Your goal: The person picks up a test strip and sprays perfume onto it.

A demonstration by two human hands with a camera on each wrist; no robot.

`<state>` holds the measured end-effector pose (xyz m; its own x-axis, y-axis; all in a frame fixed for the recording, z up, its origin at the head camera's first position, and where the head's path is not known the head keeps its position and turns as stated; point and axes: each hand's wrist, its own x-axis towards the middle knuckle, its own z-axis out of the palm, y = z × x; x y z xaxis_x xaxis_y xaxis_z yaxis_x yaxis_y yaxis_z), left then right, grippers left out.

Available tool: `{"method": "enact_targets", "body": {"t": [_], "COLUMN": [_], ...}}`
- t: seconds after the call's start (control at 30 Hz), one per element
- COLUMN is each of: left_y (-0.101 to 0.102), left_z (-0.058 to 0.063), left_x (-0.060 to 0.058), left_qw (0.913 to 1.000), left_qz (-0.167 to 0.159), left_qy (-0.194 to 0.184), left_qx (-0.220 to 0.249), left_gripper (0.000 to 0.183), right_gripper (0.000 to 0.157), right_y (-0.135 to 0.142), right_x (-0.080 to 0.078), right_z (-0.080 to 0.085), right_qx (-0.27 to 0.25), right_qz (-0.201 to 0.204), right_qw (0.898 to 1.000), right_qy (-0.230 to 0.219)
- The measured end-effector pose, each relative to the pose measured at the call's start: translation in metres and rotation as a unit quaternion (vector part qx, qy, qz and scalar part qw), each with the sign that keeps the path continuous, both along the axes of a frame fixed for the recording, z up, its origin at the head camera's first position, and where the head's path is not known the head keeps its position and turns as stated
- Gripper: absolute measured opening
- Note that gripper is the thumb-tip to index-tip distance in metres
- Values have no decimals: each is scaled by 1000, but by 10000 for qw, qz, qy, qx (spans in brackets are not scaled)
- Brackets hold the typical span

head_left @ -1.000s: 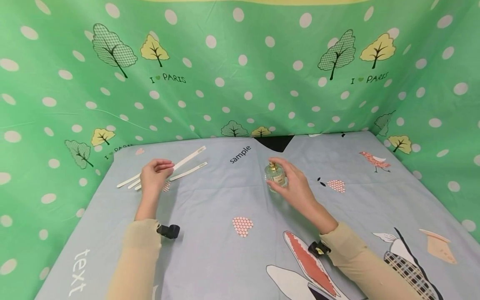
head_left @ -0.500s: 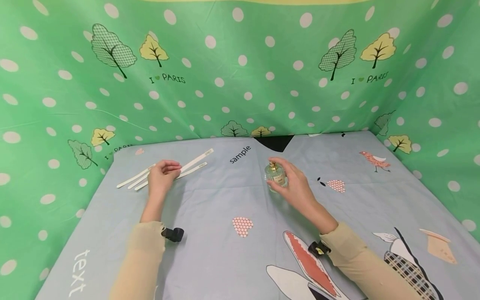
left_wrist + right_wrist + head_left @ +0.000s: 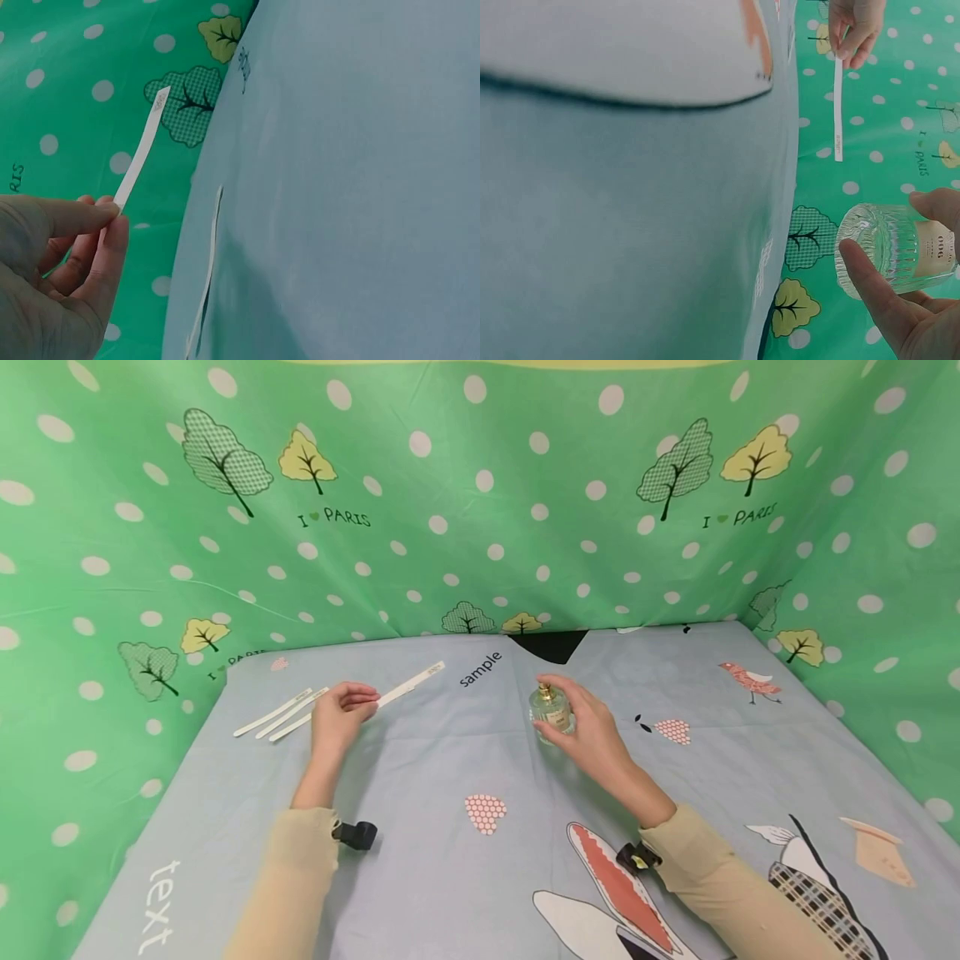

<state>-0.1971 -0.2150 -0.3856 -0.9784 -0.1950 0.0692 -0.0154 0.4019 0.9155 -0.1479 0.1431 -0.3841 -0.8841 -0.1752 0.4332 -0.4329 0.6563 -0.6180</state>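
My left hand (image 3: 340, 717) pinches a white perfume test strip (image 3: 142, 159) between thumb and fingers. Small print marks the strip's far end, which points up and to the right in the head view. Fingers of my right hand (image 3: 594, 733) curl round a clear, ribbed glass perfume bottle (image 3: 551, 708) with pale green liquid, a cream label and a gold spray neck. In the right wrist view the bottle's (image 3: 889, 247) thick base faces the lens, with thumb and fingers on either side.
Left of the left hand, several more white test strips (image 3: 272, 712) lie fanned on the grey-blue printed cloth (image 3: 420, 827). One strip (image 3: 211, 259) lies below the held one. Green dotted curtains (image 3: 480, 552) enclose the table's back and sides.
My left hand has moved right with its test strip, uncovering more of the strips on the left. The right hand and the bottle have stayed in place.
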Motion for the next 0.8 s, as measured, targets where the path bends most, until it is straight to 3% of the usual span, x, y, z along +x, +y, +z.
{"method": "enact_targets", "body": {"t": [0.27, 0.8], "left_y": [10, 31], "left_z": [3, 10], "left_x": [4, 8], "left_qw": [9994, 9983], "left_qz": [-211, -527], "left_qy": [35, 134], "left_qx": [264, 215], "left_gripper": [24, 24], "right_gripper": [62, 63], "right_y": [1, 2], "right_x": [0, 0], "right_z": [-2, -2], "right_qx": [-13, -76], "right_qz": [-16, -2], "right_qw": [10000, 10000], "right_qy": [49, 2]}}
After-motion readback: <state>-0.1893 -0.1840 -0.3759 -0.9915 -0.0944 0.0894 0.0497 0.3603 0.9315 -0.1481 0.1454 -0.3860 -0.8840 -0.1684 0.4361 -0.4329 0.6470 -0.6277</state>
